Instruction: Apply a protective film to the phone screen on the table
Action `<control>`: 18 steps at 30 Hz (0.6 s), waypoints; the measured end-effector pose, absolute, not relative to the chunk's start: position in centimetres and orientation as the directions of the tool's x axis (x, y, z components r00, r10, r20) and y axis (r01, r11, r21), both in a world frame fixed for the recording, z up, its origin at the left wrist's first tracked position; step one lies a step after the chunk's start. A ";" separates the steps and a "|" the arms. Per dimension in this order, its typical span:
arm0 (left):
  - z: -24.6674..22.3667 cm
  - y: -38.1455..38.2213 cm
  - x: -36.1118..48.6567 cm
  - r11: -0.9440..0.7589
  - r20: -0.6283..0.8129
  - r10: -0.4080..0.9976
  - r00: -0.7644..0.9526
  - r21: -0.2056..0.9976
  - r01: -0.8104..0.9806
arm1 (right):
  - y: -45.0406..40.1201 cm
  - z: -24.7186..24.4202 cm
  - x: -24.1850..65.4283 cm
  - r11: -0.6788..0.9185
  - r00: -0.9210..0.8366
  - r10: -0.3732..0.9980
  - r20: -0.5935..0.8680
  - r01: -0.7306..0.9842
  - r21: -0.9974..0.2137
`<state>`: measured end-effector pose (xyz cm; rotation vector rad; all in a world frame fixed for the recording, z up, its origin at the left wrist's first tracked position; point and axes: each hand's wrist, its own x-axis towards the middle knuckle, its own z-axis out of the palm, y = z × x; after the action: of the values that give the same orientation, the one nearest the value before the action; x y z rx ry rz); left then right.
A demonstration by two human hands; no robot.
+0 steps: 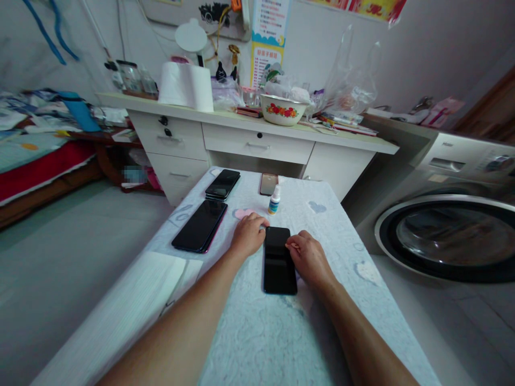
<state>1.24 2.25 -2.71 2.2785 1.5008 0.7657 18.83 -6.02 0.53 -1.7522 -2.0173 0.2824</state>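
Note:
A black smartphone [280, 265] lies screen up on the cloth-covered table, its long side pointing away from me. My left hand [250, 234] has its fingers curled together, and their tips hold the phone's upper left edge. Over the phone's right edge, my right hand [309, 256] is closed in a pinch with the fingertips at the screen. Something small and pale may be between those fingers, but I cannot make it out. Just beyond the phone stands a small white-capped bottle [274, 200] with a blue and yellow label.
To the left lie stacked dark phones [201, 225], with another phone stack [223, 184] behind them. A further phone [269, 184] rests at the table's far edge. Beyond is a white desk [257, 145] with a flowered bowl [284, 111]. A washing machine [454, 214] stands right.

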 end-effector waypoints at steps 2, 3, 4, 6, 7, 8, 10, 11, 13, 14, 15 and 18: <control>-2.8 2.3 1.2 -0.405 0.263 0.914 0.310 0.521 0.751 | -6.0 0.5 18.9 0.168 -0.088 0.976 0.198 0.884 -0.436; -2.8 2.3 1.2 -0.407 0.265 0.913 0.311 0.520 0.751 | -6.0 0.5 18.9 0.165 -0.085 0.977 0.197 0.885 -0.436; -2.8 2.3 1.2 -0.409 0.268 0.912 0.312 0.520 0.750 | -6.0 0.5 19.0 0.163 -0.083 0.977 0.197 0.886 -0.435; -2.8 2.3 1.2 -0.414 0.274 0.909 0.314 0.518 0.748 | -5.9 0.4 19.0 0.159 -0.076 0.976 0.202 0.887 -0.433; -2.8 2.2 1.2 -0.415 0.275 0.909 0.314 0.517 0.748 | -5.9 0.3 19.1 0.156 -0.071 0.976 0.207 0.888 -0.432; -2.8 2.2 1.2 -0.416 0.275 0.908 0.314 0.516 0.749 | -5.9 0.3 19.1 0.153 -0.066 0.975 0.211 0.888 -0.433; -2.7 2.2 1.2 -0.413 0.269 0.910 0.316 0.515 0.751 | -5.8 0.3 19.1 0.145 -0.054 0.975 0.214 0.887 -0.438; -2.7 2.2 1.2 -0.412 0.266 0.911 0.316 0.516 0.751 | -5.8 0.3 19.1 0.139 -0.047 0.976 0.213 0.887 -0.441; -2.7 2.2 1.3 -0.410 0.262 0.912 0.316 0.517 0.752 | -5.8 0.4 19.2 0.120 -0.028 0.978 0.208 0.888 -0.444; -2.7 2.2 1.3 -0.409 0.262 0.912 0.316 0.518 0.752 | -5.8 0.4 19.2 0.111 -0.020 0.978 0.205 0.890 -0.442; -2.7 2.3 1.3 -0.409 0.263 0.912 0.315 0.518 0.751 | -5.8 0.4 19.2 0.104 -0.013 0.979 0.204 0.893 -0.438; -2.8 2.2 1.3 -0.414 0.268 0.910 0.317 0.516 0.750 | -5.8 0.3 19.4 0.099 -0.006 0.977 0.214 0.899 -0.427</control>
<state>1.28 2.24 -2.76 2.2914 1.4942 0.7644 19.36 -5.79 0.27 -1.8299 -1.9359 0.2322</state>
